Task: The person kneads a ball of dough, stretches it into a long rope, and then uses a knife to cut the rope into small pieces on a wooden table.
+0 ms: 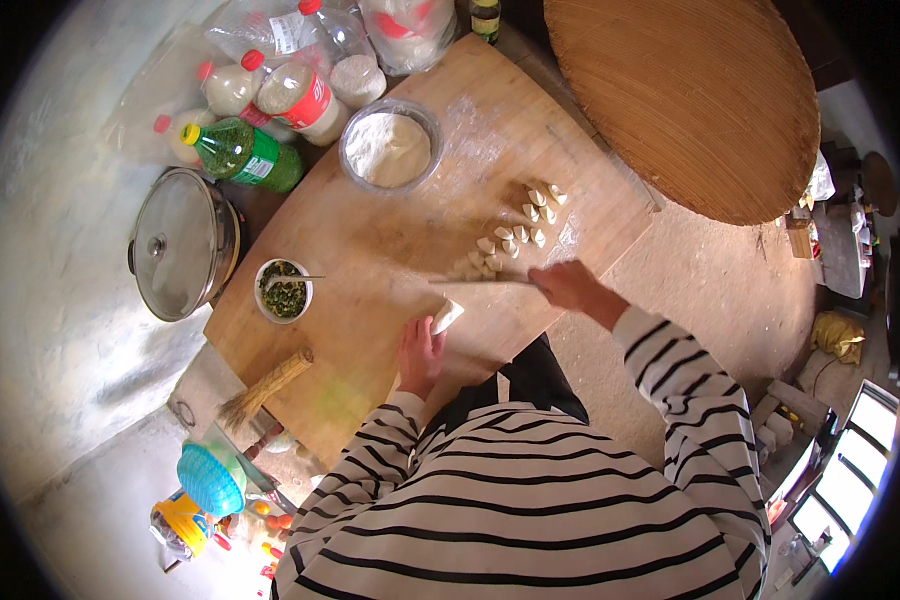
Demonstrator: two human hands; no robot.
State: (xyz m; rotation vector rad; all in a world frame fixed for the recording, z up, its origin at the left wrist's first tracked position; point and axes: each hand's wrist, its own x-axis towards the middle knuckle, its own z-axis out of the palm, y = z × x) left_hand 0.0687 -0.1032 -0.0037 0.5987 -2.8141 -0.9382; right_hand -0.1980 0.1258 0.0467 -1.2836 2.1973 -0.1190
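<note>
My right hand (pixel 562 285) grips the handle of a knife (pixel 484 282), whose blurred blade points left above the wooden board (pixel 360 225). Just beyond the blade lie several small cut pieces of dough (pixel 508 246), some blurred, in a loose band running up and to the right. My left hand (pixel 421 349) rests on the board, its fingers at the near end of a short dough roll (pixel 447 316). Farther off stands a bowl of flour (pixel 388 148). To the left is a white bowl of chopped green filling (pixel 283 291) with a spoon in it.
A straw brush (pixel 274 382) lies over the board's left edge. Behind it stand a lidded pot (pixel 176 244), a green bottle (pixel 247 154) and several red-capped bottles (pixel 300 97). A large round wooden board (pixel 690 97) is at the upper right. A blue basket (pixel 210 478) sits lower left.
</note>
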